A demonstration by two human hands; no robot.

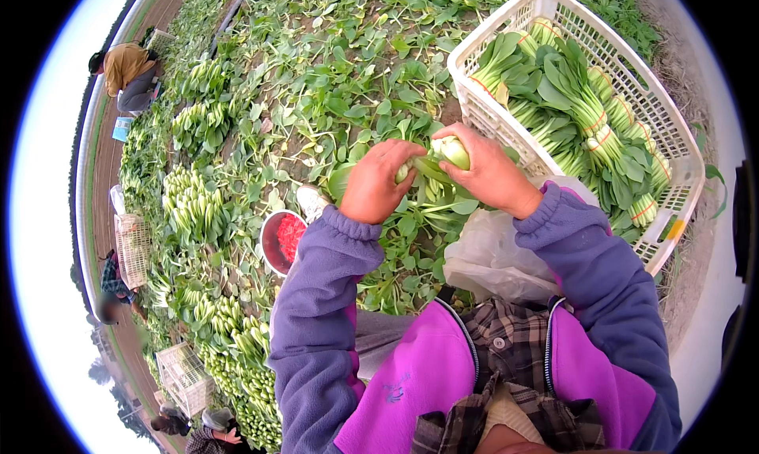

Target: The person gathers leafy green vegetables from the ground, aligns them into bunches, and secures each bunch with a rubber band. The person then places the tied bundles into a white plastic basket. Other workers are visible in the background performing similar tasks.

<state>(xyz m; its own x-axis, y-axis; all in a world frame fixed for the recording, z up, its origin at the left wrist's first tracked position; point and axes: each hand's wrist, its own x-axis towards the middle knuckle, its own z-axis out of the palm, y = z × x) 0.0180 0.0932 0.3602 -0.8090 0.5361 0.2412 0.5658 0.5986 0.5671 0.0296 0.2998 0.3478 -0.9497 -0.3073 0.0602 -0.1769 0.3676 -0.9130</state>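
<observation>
My right hand point(489, 172) is closed around the pale base of bok choy heads point(452, 152). To its left, my left hand point(379, 178) grips bok choy stalks point(404, 172), partly hidden by the fingers. A green leaf point(431, 169) stretches between the two hands. Beyond my right hand stands a white plastic crate point(504, 119). Bundles of bok choy point(599, 134) tied with red bands lie in it. Left of my left forearm is a metal bowl point(270, 240) of red bands point(290, 236).
Loose leaves point(356, 80) cover the soil. Piles of cut bok choy point(193, 199) lie at left. A translucent plastic bag point(498, 252) sits by my right forearm, and a white shoe point(312, 202) near the bowl. Other people point(129, 72) and crates point(131, 249) line the left edge.
</observation>
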